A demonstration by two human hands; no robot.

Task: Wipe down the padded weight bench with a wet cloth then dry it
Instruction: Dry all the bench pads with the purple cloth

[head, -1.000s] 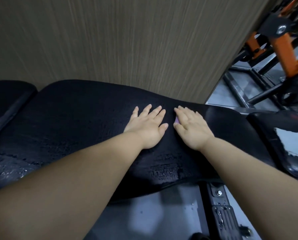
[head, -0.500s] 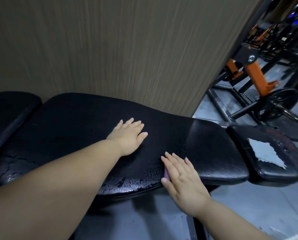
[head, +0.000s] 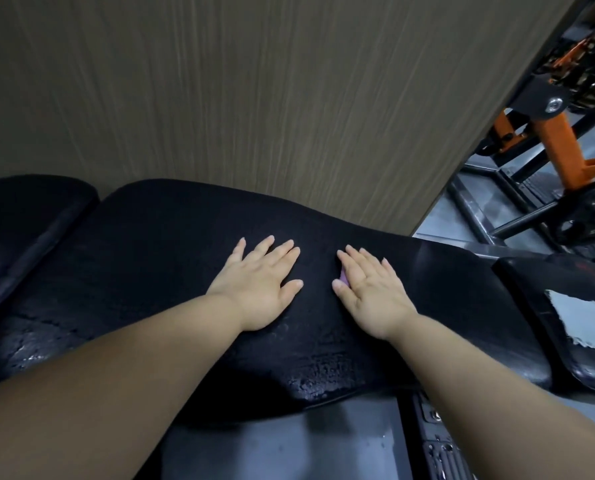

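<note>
Wood-grain wall (head: 219,98) behind, black padded surface (head: 150,244) running left to right in front of me. Left hand (head: 259,289) is flat on the pad, fingers straight and spread, holding nothing, just bracing. Right hand (head: 372,292) is just beside it, also flat with straight fingers, pressing down on a purple cloth (head: 342,279). Only a sliver of cloth shows between thumb and forefinger; the rest is hidden under the palm. Neither of the hands curls round anything.

Water beads (head: 323,372) sit along the near edge and at the left front corner, so I judge this is the wet pass, drying not yet started.

Doing it well, my read:
- Press with the whole palm so the cloth doesn't bunch or slip out.
- Run straight overlapping strokes from the wall side to the near edge, then step along toward the drier-looking right end.
- Lean on the left hand for balance, but lift it off patches not yet wiped.
- Go over the rounded front lip where water pools.
- The separate seat pad (head: 531,299) on the right has a torn patch (head: 583,317); go light there so the cloth doesn't snag.

Another dark pad (head: 22,216) sits at far left. Orange frame (head: 559,143) at far right, well apart from the hands.
</note>
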